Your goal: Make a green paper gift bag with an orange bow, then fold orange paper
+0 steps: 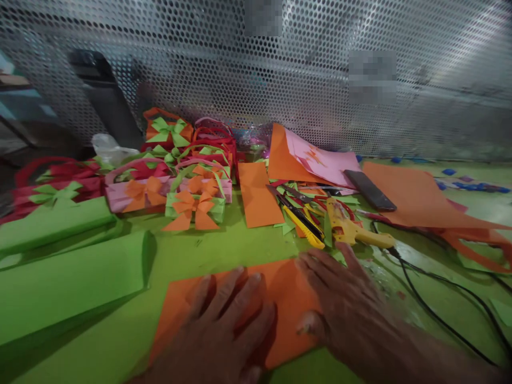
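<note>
An orange paper sheet [286,298] lies in front of me on the green table. My left hand [216,325] rests flat across its left half, fingers spread and pointing away from me. On its right edge lies my right hand [340,293], fingers stretched out, with the thumb on the paper. Just beyond the right fingertips are a yellow glue gun [352,226] and a yellow box cutter [302,221]. No tool is in either hand. Parts of the sheet under both hands are hidden.
Several small paper bags with bows [196,205] stand at the back left. Folded green paper pieces [76,282] fill the left. Orange strip [260,194], pink sheets [320,154], black phone [370,189] and scraps lie behind. A black cord [436,320] runs right; a perforated metal panel [224,64] closes the back.
</note>
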Demonstrator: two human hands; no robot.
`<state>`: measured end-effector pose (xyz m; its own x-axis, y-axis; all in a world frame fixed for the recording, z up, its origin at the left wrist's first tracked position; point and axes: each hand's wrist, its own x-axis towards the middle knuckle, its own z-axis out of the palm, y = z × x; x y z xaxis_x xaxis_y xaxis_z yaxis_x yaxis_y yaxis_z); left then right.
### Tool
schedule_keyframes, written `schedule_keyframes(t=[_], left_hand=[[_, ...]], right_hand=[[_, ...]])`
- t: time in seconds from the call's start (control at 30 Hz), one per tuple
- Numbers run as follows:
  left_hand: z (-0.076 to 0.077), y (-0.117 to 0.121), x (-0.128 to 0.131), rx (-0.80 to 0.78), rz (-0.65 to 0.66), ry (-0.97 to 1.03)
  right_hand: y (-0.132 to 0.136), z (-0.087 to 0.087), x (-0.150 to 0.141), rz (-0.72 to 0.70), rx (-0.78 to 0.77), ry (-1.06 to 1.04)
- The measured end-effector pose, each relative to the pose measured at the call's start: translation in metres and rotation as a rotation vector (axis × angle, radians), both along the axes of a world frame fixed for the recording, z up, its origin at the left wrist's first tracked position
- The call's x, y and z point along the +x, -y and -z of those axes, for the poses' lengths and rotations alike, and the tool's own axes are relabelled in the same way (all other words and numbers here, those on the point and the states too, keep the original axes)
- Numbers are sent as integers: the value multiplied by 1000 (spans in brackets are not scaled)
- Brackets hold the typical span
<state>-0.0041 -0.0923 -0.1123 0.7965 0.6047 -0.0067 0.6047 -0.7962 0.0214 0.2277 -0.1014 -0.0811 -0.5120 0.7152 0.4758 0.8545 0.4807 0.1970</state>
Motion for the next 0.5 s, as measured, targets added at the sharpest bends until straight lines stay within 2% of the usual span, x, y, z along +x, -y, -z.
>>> schedule_keyframes(t=[0.07,0.23,0.33,0.37,0.5], left_hand=[[-5,0,4,-75,-24,8],[-18,2,10,-188,-48,-5],[-22,5,9,-198,-52,49],[-23,6,8,-194,-45,73],[-23,9,1,-198,-21,121]], right_hand=[[2,4,-6,-67,16,11],[6,21,-15,-266,-54,46],[4,28,-12,-345,-28,97],[2,29,-10,-367,22,82],[-2,30,-5,-402,73,104]])
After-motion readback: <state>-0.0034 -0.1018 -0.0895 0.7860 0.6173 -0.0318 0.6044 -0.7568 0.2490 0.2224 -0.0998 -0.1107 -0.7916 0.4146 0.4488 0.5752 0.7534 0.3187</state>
